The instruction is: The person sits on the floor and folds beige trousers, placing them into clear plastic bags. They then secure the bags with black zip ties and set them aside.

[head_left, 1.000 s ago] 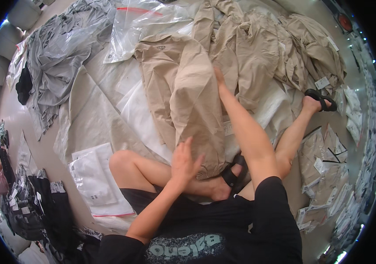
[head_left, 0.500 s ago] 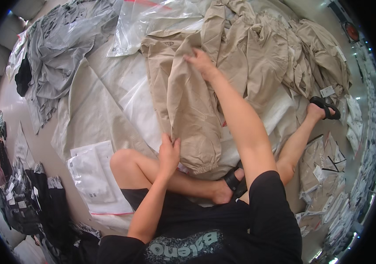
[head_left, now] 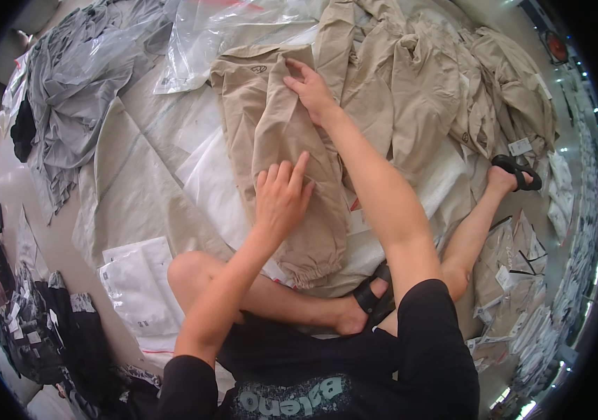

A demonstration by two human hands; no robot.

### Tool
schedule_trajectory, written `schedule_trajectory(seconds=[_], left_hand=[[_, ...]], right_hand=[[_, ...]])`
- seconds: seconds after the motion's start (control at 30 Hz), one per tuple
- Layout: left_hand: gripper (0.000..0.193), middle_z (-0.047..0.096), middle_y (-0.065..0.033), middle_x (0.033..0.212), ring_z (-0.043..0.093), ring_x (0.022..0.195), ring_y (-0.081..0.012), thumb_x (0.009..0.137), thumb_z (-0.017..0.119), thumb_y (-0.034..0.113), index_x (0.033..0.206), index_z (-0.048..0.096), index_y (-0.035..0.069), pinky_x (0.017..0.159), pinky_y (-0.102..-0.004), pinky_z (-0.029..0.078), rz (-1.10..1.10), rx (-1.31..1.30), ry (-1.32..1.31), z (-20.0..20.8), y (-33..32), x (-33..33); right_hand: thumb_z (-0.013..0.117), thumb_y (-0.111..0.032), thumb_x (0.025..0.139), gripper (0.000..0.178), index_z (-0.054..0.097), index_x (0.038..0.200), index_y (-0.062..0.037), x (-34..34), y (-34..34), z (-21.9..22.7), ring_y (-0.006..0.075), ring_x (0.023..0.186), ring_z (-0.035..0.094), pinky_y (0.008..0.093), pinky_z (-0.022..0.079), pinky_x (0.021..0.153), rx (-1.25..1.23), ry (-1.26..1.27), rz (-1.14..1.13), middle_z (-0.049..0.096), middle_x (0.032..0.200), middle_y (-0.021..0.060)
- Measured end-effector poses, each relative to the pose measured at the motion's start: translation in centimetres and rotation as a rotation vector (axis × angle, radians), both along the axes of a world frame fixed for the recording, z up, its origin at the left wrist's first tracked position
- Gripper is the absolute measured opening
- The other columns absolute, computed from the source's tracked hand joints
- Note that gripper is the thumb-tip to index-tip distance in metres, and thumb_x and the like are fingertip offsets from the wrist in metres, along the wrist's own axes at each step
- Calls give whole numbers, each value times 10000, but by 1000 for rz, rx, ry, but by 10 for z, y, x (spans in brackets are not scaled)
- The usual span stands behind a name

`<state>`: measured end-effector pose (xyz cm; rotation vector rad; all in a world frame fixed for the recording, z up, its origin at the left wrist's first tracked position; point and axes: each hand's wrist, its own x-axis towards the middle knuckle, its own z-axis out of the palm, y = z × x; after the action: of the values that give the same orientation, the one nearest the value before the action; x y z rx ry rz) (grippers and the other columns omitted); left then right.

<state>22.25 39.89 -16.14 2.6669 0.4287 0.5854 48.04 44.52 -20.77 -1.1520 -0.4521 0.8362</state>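
Folded beige trousers lie in front of me, with a small dark emblem near the far end and a gathered elastic cuff at the near end. My left hand rests on the middle of them, open, its fingers spread over the cloth. Near their far right edge, my right hand touches the fabric with thumb and forefinger apart; its other fingers are partly hidden. Beside them on the right spreads a heap of similar beige garments.
Clear plastic bags lie beyond the trousers. Grey garments are piled at far left, and white packages sit by my left knee. Dark clothes lie at near left. Bagged beige garments are at right, near my sandalled foot.
My left hand has let go of the trousers' near left edge and moved up onto their middle, fingers spreading. My right hand has shifted slightly left and away, its fingers loosening.
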Motion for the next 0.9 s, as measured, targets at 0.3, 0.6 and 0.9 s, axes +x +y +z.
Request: schedule_trajectory(seconds=[0.3,0.6,0.9], left_hand=[[726,651,-84,1032,647,884,-253,1002,676,410,1633,460,122,810,-414,463,-140,110,410,-41,-1,-6],[709,634,-76,1022,639,883,-251,993,687,409,1610,487,124,831,-407,472,-205,41,424,-43,-4,-18],[615,620,-107,1083,622,1026,-299,994,669,458,1559,575,233,902,-450,486,-162,-89,259,-48,0,6]], right_hand=[[775,-310,930,371,781,1208,-64,51,4,-31,320,1081,729,431,559,978,-664,-1036,-583,783,1102,134],[920,-399,791,425,795,967,-32,68,55,-53,378,1083,713,475,559,951,-755,-920,-397,754,1165,177],[916,-139,838,437,752,1204,36,85,49,45,189,1079,729,339,561,930,-372,25,246,783,1161,105]])
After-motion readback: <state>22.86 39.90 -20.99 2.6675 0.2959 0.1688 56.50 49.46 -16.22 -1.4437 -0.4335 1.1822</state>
